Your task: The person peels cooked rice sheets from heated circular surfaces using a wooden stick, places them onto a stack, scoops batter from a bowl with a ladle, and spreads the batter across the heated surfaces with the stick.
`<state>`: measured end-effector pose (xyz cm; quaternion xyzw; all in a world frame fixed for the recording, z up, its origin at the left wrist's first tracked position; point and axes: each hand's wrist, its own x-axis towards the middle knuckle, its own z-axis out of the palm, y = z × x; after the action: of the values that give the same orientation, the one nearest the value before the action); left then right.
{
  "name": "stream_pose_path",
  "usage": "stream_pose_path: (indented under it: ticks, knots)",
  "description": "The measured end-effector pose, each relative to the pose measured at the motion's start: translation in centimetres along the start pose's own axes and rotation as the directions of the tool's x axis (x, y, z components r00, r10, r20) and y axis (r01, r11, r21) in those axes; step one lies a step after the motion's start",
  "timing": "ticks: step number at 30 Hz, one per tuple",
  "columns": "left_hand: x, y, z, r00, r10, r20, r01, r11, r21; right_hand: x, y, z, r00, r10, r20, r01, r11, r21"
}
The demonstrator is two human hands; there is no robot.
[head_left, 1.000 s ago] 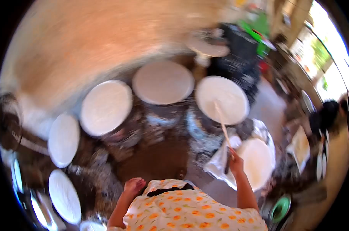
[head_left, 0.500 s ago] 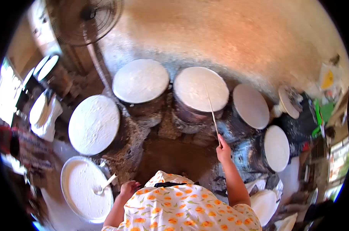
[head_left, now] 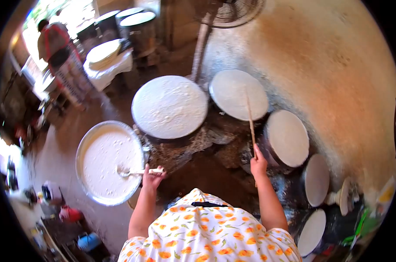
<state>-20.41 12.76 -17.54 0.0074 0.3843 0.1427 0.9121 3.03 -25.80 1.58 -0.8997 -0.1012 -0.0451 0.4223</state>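
Observation:
My left hand (head_left: 152, 179) is at the pale handle of a ladle (head_left: 134, 172), its fingers closing round it. The ladle's head lies in thick white batter inside a wide metal basin (head_left: 79, 174) on my left. My right hand (head_left: 258, 165) is closed on a long thin wooden stick (head_left: 251, 120). The stick points forward, its far end over a round white-covered cooking top (head_left: 230, 87). Left of that top stands a larger round top (head_left: 169, 107) with a lumpy white layer. To its right is another pale round top (head_left: 288, 137).
More round tops (head_left: 316, 180) curve down the right side. A fan (head_left: 239, 13) on a pole stands at the back. Behind on the left, a person (head_left: 60, 52) is near a stack of flat pale rounds (head_left: 102, 54) and dark drums (head_left: 138, 32).
The view has turned left. My left hand has gone from beside my body to the ladle's handle. My right hand still holds the stick, now over the neighbouring top to the left.

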Motion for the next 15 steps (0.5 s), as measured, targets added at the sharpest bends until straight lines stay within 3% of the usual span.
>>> stream_pose_path:
  ticks: [1,2,3,4,6,7,8,10,15]
  knots:
    - [-0.7,0.0,2.9,0.981,0.044,-0.188,-0.081,0.977,-0.195,0.0,0.5,0.6,0.999,-0.039,0.003,0.039,0.999,0.020]
    - [1.3,1.5,0.9,0.990,0.021,-0.141,-0.075,0.920,-0.386,-0.2,1.0,1.3,0.997,-0.081,0.016,0.080,0.996,0.043]
    - [0.6,2.6,1.1,0.988,0.071,-0.138,-0.120,0.914,-0.387,-0.7,0.5,1.6,0.995,-0.092,0.050,0.089,0.994,0.056]
    - [-2.1,3.5,3.5,0.950,0.125,-0.288,-0.225,0.911,-0.347,-1.3,0.0,1.5,0.992,-0.101,0.081,0.096,0.993,0.067]
    - [-0.9,6.7,-1.5,0.874,0.334,-0.352,-0.444,0.843,-0.303,-2.3,1.3,1.9,0.988,-0.102,0.117,0.104,0.995,-0.010]
    - [-2.8,8.8,-2.6,0.960,0.148,-0.239,-0.252,0.831,-0.496,-2.9,1.3,1.8,0.987,-0.086,0.137,0.090,0.996,-0.025]
    - [-5.7,9.2,-1.0,0.957,0.152,-0.246,-0.270,0.775,-0.572,-3.5,1.3,1.7,0.987,-0.068,0.146,0.075,0.996,-0.045]
    - [-9.4,9.1,-0.4,0.951,0.142,-0.274,-0.260,0.848,-0.463,-4.5,2.8,1.7,0.987,-0.067,0.149,0.076,0.996,-0.054]
    - [-9.0,11.5,-2.5,0.983,0.044,-0.176,-0.136,0.820,-0.556,-6.1,1.7,1.5,0.993,-0.035,0.117,0.038,0.999,-0.029]
